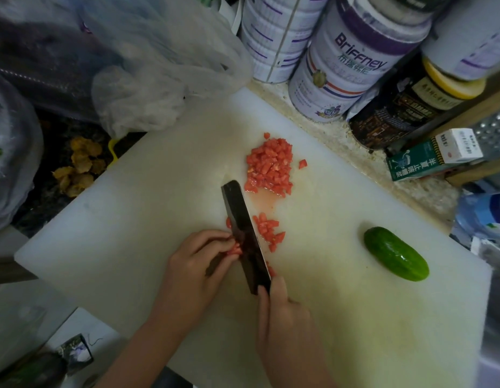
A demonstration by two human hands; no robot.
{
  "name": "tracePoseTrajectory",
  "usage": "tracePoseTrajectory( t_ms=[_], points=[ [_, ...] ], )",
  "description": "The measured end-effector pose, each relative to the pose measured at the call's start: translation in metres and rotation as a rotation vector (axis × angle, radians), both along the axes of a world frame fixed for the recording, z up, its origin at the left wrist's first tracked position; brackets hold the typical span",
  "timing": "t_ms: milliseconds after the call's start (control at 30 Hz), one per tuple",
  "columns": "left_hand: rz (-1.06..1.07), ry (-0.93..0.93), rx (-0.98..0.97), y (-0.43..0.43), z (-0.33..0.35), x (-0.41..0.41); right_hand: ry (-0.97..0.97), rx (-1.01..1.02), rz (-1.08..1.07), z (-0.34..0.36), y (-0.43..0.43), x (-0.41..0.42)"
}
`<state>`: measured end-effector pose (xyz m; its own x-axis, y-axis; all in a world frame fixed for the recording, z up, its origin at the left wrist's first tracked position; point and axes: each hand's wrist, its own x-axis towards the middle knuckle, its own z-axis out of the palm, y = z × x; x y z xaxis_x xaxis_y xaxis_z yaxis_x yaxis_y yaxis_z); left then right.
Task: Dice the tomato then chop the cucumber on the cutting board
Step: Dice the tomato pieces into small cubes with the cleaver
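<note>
Hands at work on the board [131, 219]: right hand [285, 326] closed on the knife [246, 236], left hand [195, 267] pinching the last soft, wet tomato [235, 250] beside the blade. Diced heap [270, 166] lies beyond; cucumber [396, 253], likely firm and slick, waits whole at right.

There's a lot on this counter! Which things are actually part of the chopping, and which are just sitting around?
In use: cutting board, knife, diced tomato, tomato piece under the left hand, right hand, whole cucumber.

Lying about: tins, plastic bags, green carton.
</note>
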<state>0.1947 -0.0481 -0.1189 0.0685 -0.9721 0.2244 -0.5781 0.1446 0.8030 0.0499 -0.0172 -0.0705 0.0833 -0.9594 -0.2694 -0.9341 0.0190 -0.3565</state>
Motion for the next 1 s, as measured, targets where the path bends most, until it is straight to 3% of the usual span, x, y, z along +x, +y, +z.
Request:
tracePoseTrajectory(
  t_ms=[200,400,600,800,1000],
  points=[
    [-0.010,-0.049,-0.033,0.002,-0.003,0.000,-0.080,-0.174,0.018,-0.004,-0.042,0.017],
    [0.012,-0.131,-0.070,0.008,-0.006,-0.003,-0.095,-0.124,-0.004,0.000,-0.024,0.006],
    [0.114,-0.096,-0.042,0.010,-0.001,-0.014,-0.110,-0.070,0.003,0.001,-0.010,-0.003],
    [0.183,-0.026,0.078,0.006,0.007,-0.019,0.000,-0.154,0.023,-0.004,-0.001,0.000],
    [0.271,0.011,0.177,-0.003,0.013,-0.024,-0.030,-0.124,0.009,0.004,0.003,-0.004]
  ],
)
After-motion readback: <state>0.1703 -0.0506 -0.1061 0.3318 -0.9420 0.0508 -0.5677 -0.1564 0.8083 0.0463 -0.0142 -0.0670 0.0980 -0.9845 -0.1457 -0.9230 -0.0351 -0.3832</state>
